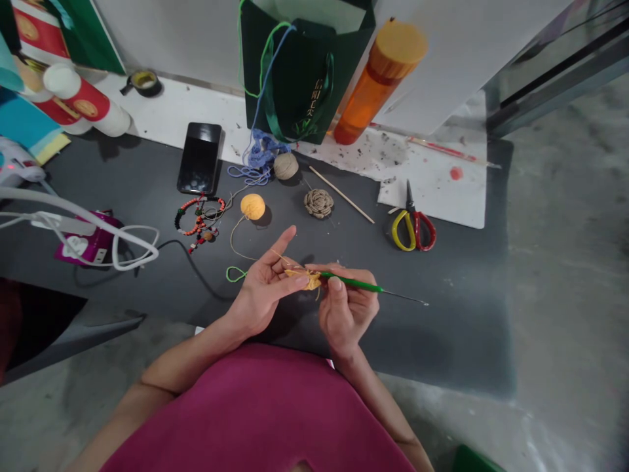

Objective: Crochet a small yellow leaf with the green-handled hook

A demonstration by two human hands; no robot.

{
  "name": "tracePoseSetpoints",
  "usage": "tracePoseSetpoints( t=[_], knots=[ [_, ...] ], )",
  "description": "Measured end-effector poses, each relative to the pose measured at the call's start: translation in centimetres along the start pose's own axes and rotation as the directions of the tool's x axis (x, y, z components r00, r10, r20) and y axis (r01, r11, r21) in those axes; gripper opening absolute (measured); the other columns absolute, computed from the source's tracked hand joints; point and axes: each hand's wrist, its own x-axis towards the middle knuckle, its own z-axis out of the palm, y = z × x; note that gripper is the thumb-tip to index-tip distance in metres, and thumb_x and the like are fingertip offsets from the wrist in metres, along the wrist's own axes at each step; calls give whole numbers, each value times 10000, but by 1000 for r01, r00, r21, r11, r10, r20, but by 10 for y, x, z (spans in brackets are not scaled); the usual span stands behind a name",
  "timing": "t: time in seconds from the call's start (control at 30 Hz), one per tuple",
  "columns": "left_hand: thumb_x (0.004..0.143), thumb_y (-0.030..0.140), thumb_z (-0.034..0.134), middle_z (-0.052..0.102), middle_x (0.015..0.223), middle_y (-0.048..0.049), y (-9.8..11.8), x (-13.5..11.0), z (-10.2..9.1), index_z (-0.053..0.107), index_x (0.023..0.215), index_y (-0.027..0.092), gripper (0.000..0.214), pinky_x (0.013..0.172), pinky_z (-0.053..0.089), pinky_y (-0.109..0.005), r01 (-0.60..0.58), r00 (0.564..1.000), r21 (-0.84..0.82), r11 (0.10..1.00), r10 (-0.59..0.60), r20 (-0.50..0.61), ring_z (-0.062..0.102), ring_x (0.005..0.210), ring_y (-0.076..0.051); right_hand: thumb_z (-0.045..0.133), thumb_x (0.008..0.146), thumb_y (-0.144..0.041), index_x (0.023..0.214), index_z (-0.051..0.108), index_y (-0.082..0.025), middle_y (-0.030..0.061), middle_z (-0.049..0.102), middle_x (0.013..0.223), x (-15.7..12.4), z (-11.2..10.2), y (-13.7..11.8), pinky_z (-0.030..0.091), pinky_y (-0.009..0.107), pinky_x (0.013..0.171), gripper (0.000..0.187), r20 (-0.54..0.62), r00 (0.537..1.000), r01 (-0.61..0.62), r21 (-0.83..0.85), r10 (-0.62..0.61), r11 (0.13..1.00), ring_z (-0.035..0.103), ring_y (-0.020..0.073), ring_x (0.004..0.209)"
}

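Observation:
My left hand (pixel 265 288) pinches a small yellow crochet piece (pixel 307 279) between thumb and finger, index finger raised with yellow yarn running over it. My right hand (pixel 346 308) is closed round a green-handled crochet hook (pixel 358 284), whose metal end points right. The hook's other end meets the crochet piece. The yarn trails back to a yellow yarn ball (pixel 252 206) on the dark mat (pixel 442 314).
On the mat lie a black phone (pixel 199 157), bead bracelets (pixel 199 219), a beige yarn ball (pixel 285 166), a coiled beige rosette (pixel 318 202), a wooden stick (pixel 341 195) and yellow-red scissors (pixel 413 226). A green bag (pixel 295 72) and orange bottle (pixel 378 82) stand behind. White cables (pixel 98 229) lie left.

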Motion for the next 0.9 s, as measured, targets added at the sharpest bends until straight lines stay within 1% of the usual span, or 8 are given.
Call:
tracePoseSetpoints(
  t=[0.1,0.23,0.47,0.57,0.67,0.73,0.83,0.9],
  knots=[
    [711,156,903,648,736,92,-2,0,0,553,1514,269,883,805,536,-239,-40,999,38,998,40,-20,638,712,-73,710,936,-322,923,689,-278,-35,780,811,4,7,2,631,303,702,52,-3,999,-44,128,44,991,788,151,748],
    [715,186,913,673,772,69,-6,2,-2,571,1503,268,863,801,546,-224,-114,993,97,989,116,-10,647,726,-73,733,912,-389,912,673,-286,-44,771,782,5,9,5,599,272,645,120,29,970,-240,216,240,946,758,136,695],
    [733,232,915,715,772,47,-4,0,3,622,1466,298,793,829,573,-230,-251,960,289,924,276,-49,663,750,-99,750,890,-436,908,669,-305,-49,781,832,1,7,11,609,288,685,155,64,915,-398,299,398,867,734,129,694],
    [740,209,899,734,782,37,-3,-2,4,627,1467,285,779,855,583,-249,-309,934,368,877,353,-56,675,772,-115,719,922,-404,933,670,-306,-51,779,815,1,9,11,598,281,664,110,66,939,-342,277,338,898,742,131,696],
    [765,219,877,750,794,29,-3,-3,3,599,1495,276,782,842,589,-260,-319,926,397,860,372,-61,683,783,-127,707,934,-335,932,677,-285,-38,781,827,0,9,9,607,309,711,59,-16,986,-164,150,169,975,759,146,731],
    [770,230,876,750,793,31,-3,-2,2,578,1512,271,801,823,586,-250,-302,934,378,875,352,-70,679,775,-124,707,933,-303,927,677,-271,-26,782,852,-2,8,7,600,314,703,44,-57,994,-84,80,89,993,761,152,742],
    [756,235,890,739,780,43,-4,-1,1,553,1530,276,844,796,578,-223,-272,949,298,915,307,-75,669,745,-106,660,964,-298,954,659,-264,-17,774,866,-5,4,7,549,277,609,36,-55,995,-78,51,81,996,740,139,700],
    [755,233,893,732,777,50,-4,0,1,530,1546,292,872,778,569,-212,-261,954,258,930,289,-78,663,724,-96,631,981,-310,987,637,-260,-13,758,860,-7,0,8,535,272,598,51,-59,995,-86,0,86,996,726,133,674]
  ],
)
